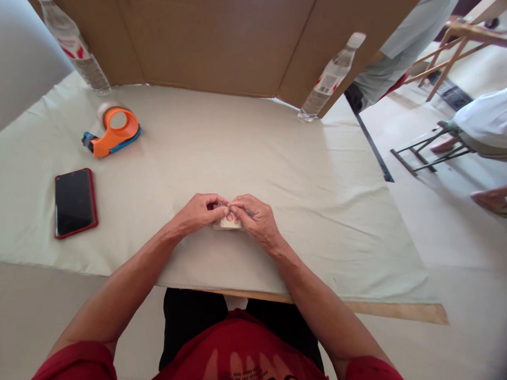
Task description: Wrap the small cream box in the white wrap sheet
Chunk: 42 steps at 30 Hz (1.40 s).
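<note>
Near the front edge of the cloth-covered table (217, 152), a small pale packet (230, 222) with clear wrapping and reddish print lies between my two hands. My left hand (203, 210) pinches its upper left side with thumb and forefinger. From the other side, my right hand (255, 217) grips the same packet, its thumb and fingertips meeting those of the left. Fingers cover much of the packet, so its exact kind is hidden.
An orange tape dispenser (102, 146) and a red-cased phone (74, 203) lie to the left. Water bottles (76, 49) (328, 81) stand at both ends of a cardboard panel (211, 39). Other people sit at the right, near a folding stool (425, 147).
</note>
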Each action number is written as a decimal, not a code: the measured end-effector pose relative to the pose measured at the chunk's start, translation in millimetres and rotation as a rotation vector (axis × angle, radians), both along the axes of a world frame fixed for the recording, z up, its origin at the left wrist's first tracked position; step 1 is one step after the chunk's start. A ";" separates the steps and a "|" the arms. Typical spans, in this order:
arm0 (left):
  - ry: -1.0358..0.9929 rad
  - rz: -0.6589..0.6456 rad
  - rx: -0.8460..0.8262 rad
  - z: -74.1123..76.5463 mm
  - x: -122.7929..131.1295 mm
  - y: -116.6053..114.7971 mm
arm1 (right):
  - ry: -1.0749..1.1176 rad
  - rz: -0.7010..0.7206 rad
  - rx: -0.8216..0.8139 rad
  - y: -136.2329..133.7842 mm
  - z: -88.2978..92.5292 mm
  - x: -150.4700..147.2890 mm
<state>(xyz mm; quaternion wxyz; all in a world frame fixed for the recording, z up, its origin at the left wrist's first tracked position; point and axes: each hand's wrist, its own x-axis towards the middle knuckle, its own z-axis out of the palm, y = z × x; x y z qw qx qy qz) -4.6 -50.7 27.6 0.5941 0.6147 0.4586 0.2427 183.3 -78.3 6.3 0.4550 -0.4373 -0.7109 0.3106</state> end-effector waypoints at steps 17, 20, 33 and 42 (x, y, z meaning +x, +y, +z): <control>0.034 0.001 0.064 1.1 0.2 -0.5 | -0.199 -0.100 0.185 -3.7 -4.5 3.7; 0.037 -0.001 0.053 0.4 -0.3 -0.2 | -0.227 -0.095 0.215 -3.1 -3.5 5.2; 0.051 0.003 0.080 0.7 -0.2 0.5 | -0.330 -0.058 0.299 -6.9 -4.0 9.7; 0.056 0.001 0.081 1.8 0.0 0.1 | -0.401 -0.046 0.363 -5.1 -1.7 11.1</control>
